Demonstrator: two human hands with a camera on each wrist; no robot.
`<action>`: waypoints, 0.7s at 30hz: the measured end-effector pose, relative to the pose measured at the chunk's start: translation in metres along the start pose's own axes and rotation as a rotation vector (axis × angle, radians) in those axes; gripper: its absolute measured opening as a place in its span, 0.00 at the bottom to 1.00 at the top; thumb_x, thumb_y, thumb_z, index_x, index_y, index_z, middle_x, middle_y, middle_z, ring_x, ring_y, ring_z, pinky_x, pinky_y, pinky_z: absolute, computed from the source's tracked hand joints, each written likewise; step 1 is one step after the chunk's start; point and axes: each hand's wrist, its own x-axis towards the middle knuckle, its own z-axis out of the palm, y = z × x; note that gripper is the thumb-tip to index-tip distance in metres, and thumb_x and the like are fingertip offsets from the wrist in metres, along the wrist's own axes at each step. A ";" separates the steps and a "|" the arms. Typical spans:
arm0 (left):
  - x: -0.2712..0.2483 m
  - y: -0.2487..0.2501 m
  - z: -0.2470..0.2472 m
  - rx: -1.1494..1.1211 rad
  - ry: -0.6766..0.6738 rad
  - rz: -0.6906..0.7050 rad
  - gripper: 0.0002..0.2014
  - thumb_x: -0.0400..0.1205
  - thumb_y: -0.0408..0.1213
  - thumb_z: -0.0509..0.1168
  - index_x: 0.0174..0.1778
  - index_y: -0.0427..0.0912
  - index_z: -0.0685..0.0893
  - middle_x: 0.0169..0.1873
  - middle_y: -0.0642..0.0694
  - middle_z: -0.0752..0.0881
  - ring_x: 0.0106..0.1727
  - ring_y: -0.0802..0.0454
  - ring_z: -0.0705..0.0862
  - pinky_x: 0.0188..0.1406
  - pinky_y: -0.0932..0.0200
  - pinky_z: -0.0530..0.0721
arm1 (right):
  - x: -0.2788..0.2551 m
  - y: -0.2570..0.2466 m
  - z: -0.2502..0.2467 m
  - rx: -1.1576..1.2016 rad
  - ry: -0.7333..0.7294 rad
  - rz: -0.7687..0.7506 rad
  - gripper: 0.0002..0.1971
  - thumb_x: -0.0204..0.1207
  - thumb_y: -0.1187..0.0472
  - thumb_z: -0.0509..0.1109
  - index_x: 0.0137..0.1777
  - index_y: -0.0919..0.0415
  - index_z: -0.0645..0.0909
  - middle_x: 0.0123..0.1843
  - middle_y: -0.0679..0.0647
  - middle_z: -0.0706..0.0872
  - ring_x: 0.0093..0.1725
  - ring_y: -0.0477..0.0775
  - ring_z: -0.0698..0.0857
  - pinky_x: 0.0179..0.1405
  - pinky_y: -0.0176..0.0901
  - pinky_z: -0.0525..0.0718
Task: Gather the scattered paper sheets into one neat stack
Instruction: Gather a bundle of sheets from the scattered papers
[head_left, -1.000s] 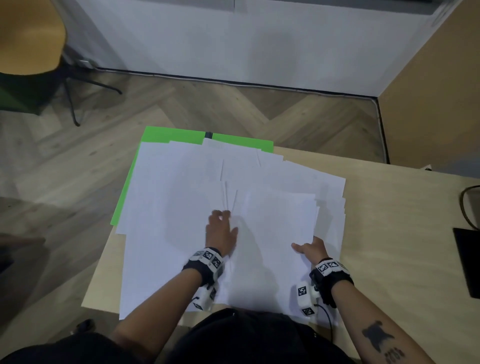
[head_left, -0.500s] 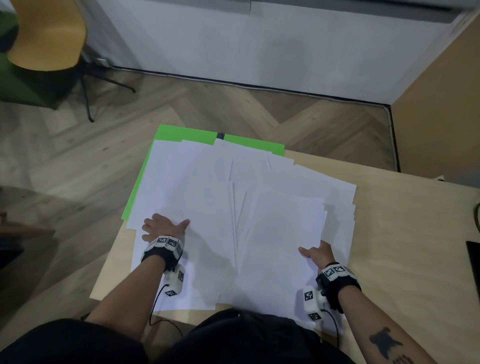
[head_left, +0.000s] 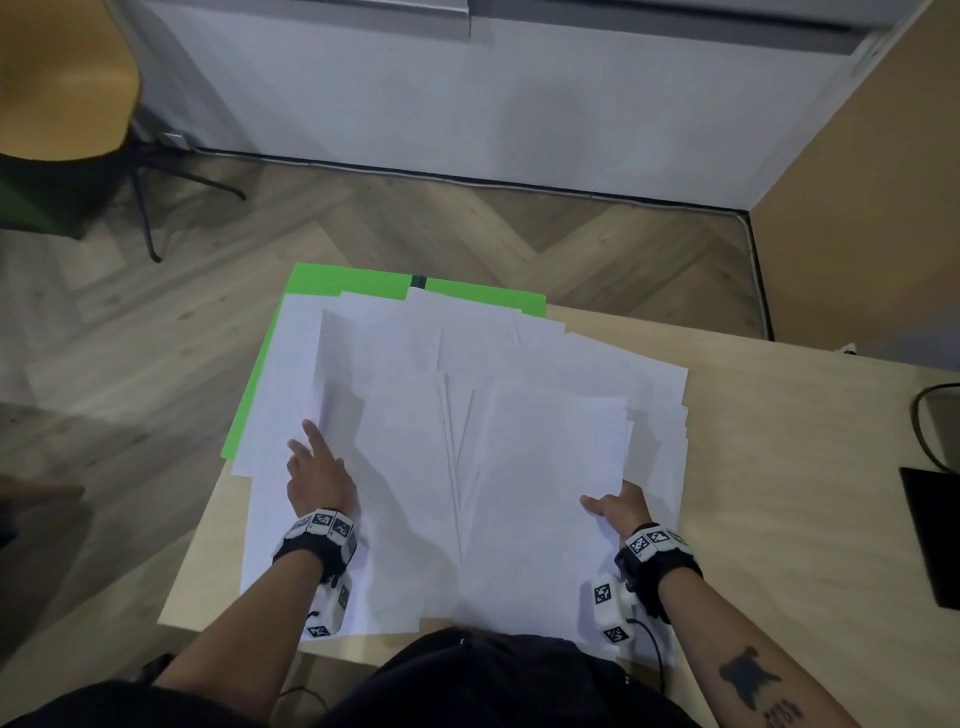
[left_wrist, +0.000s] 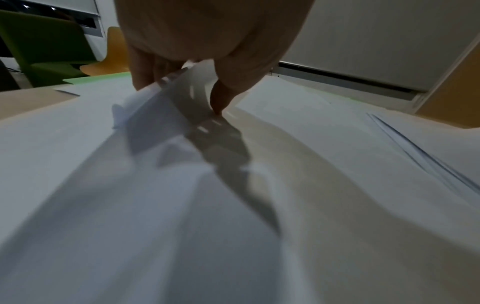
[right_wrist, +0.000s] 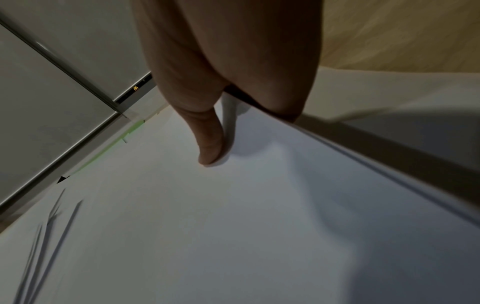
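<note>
Many white paper sheets (head_left: 467, 395) lie overlapped across the left part of the wooden table (head_left: 779, 467), on top of a green mat (head_left: 353, 283). My left hand (head_left: 311, 452) is at the left side of the spread and pinches the near edge of one sheet (head_left: 337, 374), which curls up off the others. In the left wrist view the sheet (left_wrist: 161, 115) bends between thumb and fingers (left_wrist: 144, 78). My right hand (head_left: 615, 506) grips the right edge of the right-hand pile (head_left: 545, 493), thumb (right_wrist: 210, 144) on top, fingers hidden beneath.
A black flat device (head_left: 935, 540) and a dark cable (head_left: 922, 426) lie at the table's right edge. Bare tabletop lies right of the papers. An orange chair (head_left: 67, 93) stands on the wooden floor at far left.
My left hand went from the middle of the spread to its left side and now lifts a sheet's edge there. My right hand has stayed on the right pile.
</note>
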 end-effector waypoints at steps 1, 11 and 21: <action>-0.001 -0.001 -0.002 0.012 -0.012 0.011 0.37 0.85 0.33 0.62 0.85 0.42 0.48 0.77 0.30 0.67 0.70 0.30 0.74 0.55 0.37 0.81 | 0.001 0.000 0.000 -0.008 0.005 0.000 0.32 0.71 0.71 0.80 0.75 0.72 0.73 0.73 0.63 0.80 0.73 0.64 0.78 0.77 0.55 0.72; 0.005 0.002 -0.018 -0.217 0.138 0.083 0.04 0.84 0.31 0.58 0.49 0.34 0.76 0.45 0.33 0.82 0.49 0.33 0.79 0.40 0.44 0.74 | 0.001 0.000 0.000 -0.007 0.004 0.034 0.33 0.71 0.69 0.81 0.74 0.72 0.73 0.73 0.63 0.80 0.73 0.64 0.78 0.77 0.55 0.73; 0.007 0.083 -0.085 -0.601 -0.224 0.368 0.22 0.68 0.43 0.68 0.59 0.55 0.79 0.45 0.54 0.88 0.52 0.42 0.85 0.57 0.47 0.82 | 0.003 0.004 -0.001 -0.007 0.005 0.026 0.25 0.70 0.72 0.80 0.67 0.70 0.79 0.63 0.60 0.86 0.61 0.59 0.83 0.70 0.52 0.78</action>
